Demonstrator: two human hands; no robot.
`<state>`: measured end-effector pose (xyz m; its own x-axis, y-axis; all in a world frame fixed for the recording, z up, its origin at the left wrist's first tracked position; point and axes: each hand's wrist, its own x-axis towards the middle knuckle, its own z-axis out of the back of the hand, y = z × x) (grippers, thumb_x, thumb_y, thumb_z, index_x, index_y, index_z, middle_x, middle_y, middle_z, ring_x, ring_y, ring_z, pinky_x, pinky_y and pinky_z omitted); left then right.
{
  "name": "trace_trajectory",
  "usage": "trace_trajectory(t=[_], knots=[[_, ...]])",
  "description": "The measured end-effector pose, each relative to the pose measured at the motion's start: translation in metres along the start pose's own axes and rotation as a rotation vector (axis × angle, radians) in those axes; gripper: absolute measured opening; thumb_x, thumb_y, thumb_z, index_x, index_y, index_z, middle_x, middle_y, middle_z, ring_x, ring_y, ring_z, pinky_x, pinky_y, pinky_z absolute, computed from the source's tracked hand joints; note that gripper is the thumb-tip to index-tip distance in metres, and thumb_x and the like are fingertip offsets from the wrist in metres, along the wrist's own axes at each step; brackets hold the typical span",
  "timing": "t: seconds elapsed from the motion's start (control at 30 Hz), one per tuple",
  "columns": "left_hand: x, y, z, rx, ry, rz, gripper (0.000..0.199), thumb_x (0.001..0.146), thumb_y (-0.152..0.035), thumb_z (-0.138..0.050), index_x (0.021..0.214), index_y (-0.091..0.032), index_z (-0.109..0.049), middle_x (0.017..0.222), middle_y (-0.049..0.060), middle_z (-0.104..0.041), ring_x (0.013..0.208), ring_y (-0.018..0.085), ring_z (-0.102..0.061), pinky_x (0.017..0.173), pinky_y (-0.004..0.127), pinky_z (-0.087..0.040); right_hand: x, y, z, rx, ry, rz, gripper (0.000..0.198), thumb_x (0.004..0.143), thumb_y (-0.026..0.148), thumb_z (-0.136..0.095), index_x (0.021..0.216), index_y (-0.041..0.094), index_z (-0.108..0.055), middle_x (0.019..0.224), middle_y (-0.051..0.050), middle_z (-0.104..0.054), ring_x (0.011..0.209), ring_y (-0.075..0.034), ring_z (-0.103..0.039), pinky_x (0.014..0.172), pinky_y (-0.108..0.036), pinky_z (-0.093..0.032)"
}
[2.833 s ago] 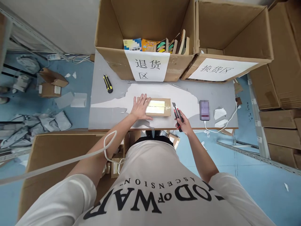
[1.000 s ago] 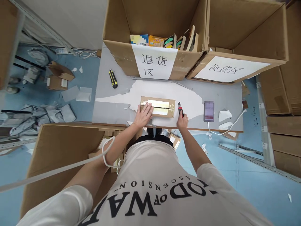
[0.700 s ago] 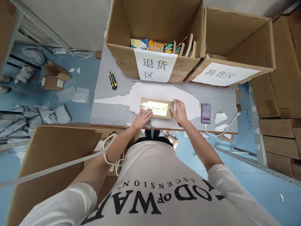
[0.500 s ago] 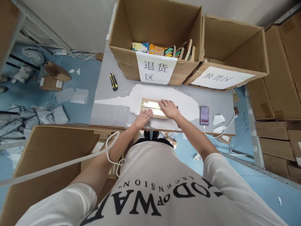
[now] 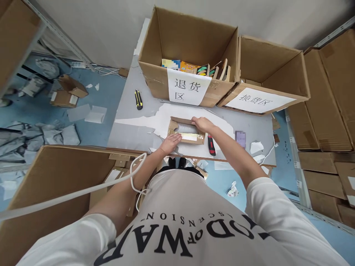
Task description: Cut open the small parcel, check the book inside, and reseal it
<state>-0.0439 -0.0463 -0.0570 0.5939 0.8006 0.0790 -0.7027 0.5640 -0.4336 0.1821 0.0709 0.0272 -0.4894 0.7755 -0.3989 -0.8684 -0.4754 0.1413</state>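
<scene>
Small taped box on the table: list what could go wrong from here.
1. The red utility knife lies just beside the small box under the right forearm; if its blade is out, it might nick the arm.
2. The right hand lifts the far flap while the left hand pins the near edge; the cardboard may tear.

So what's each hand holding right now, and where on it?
The right hand grips the far flap of the small parcel, lifting it open. The left hand presses flat on its near edge. The red cutter lies unheld.
</scene>
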Motion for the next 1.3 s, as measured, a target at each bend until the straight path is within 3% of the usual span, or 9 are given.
trace_trajectory(t=[0.13,0.27,0.4,0.5,0.57,0.77,0.9,1.17,1.3], knots=[[-0.001,-0.001,0.001,0.017,0.021,0.015,0.058,0.078,-0.003,-0.041,0.135,-0.013,-0.053,0.137,0.017,-0.054,0.136,0.027,-0.043,0.11,0.053,-0.038,0.015,-0.019,0.014,0.109,-0.104,-0.338,0.064,0.089,0.069,-0.03,0.105,0.018,-0.065,0.106,-0.017,-0.068,0.098,-0.031,-0.062,0.08,-0.038,-0.044],[0.0,-0.001,0.004,0.026,0.054,-0.011,0.06,0.077,-0.001,-0.041,0.135,-0.012,-0.051,0.139,0.017,-0.052,0.138,0.026,-0.04,0.111,0.053,-0.036,0.021,-0.004,0.003,0.092,-0.245,-0.471,0.069,0.092,0.065,-0.027,0.114,0.01,-0.063,0.115,-0.024,-0.064,0.11,-0.034,-0.056,0.094,-0.049,-0.038],[0.0,0.001,0.016,0.003,-0.022,-0.035,0.053,0.084,-0.007,-0.04,0.136,-0.011,-0.048,0.143,0.019,-0.047,0.14,0.027,-0.036,0.111,0.051,-0.036,0.001,0.021,-0.015,-0.048,-0.462,-0.134,0.047,0.099,0.032,-0.026,0.138,0.015,-0.046,0.141,-0.021,-0.048,0.131,-0.032,-0.038,0.107,-0.055,-0.02],[0.002,0.012,0.036,-0.017,-0.066,-0.029,0.06,0.086,-0.026,-0.053,0.142,-0.01,-0.04,0.15,0.023,-0.035,0.144,0.03,-0.027,0.112,0.051,-0.034,-0.027,0.034,-0.032,-0.089,-0.317,0.319,0.047,0.098,0.021,-0.027,0.143,0.023,-0.042,0.146,-0.013,-0.044,0.133,-0.028,-0.037,0.108,-0.048,-0.02],[0.005,0.025,0.051,-0.014,-0.032,-0.013,0.082,0.077,-0.038,-0.067,0.146,-0.009,-0.033,0.152,0.025,-0.03,0.144,0.034,-0.024,0.113,0.051,-0.031,-0.044,0.041,-0.041,-0.092,-0.233,0.417,0.048,0.097,0.032,-0.035,0.143,0.018,-0.04,0.146,-0.015,-0.044,0.128,-0.029,-0.04,0.105,-0.044,-0.026],[0.017,0.066,0.071,-0.062,0.145,0.067,0.11,0.061,-0.04,-0.081,0.149,-0.01,-0.022,0.152,0.022,-0.032,0.141,0.031,-0.033,0.112,0.042,-0.033,-0.061,0.049,-0.041,-0.058,-0.321,-0.02,0.064,0.087,0.034,-0.059,0.141,0.008,-0.037,0.128,-0.022,-0.054,0.115,-0.033,-0.049,0.098,-0.044,-0.033],[0.022,0.073,0.066,-0.061,0.161,0.073,0.102,0.062,-0.04,-0.08,0.146,-0.01,-0.031,0.151,0.021,-0.036,0.139,0.029,-0.038,0.113,0.039,-0.032,-0.077,0.054,-0.052,-0.145,-0.323,0.053,0.029,0.091,0.009,-0.041,0.113,0.015,-0.059,0.104,-0.014,-0.064,0.096,-0.024,-0.059,0.087,-0.037,-0.039],[0.017,0.057,0.064,0.063,0.236,0.102,0.086,0.071,-0.031,-0.062,0.148,-0.011,-0.028,0.156,0.016,-0.027,0.143,0.025,-0.031,0.117,0.043,-0.021,-0.102,0.073,-0.128,-0.135,-0.399,0.106,0.04,0.09,0.005,-0.035,0.122,0.012,-0.058,0.147,-0.016,-0.045,0.137,-0.025,-0.039,0.107,-0.044,-0.034],[0.018,0.052,0.077,0.123,0.288,0.104,0.086,0.071,-0.028,-0.059,0.148,-0.008,-0.026,0.157,0.016,-0.025,0.143,0.023,-0.03,0.116,0.042,-0.023,-0.112,0.069,-0.129,-0.039,-0.275,0.108,0.06,0.081,0.002,-0.039,0.14,0.005,-0.043,0.153,-0.019,-0.033,0.143,-0.028,-0.03,0.112,-0.05,-0.027]])
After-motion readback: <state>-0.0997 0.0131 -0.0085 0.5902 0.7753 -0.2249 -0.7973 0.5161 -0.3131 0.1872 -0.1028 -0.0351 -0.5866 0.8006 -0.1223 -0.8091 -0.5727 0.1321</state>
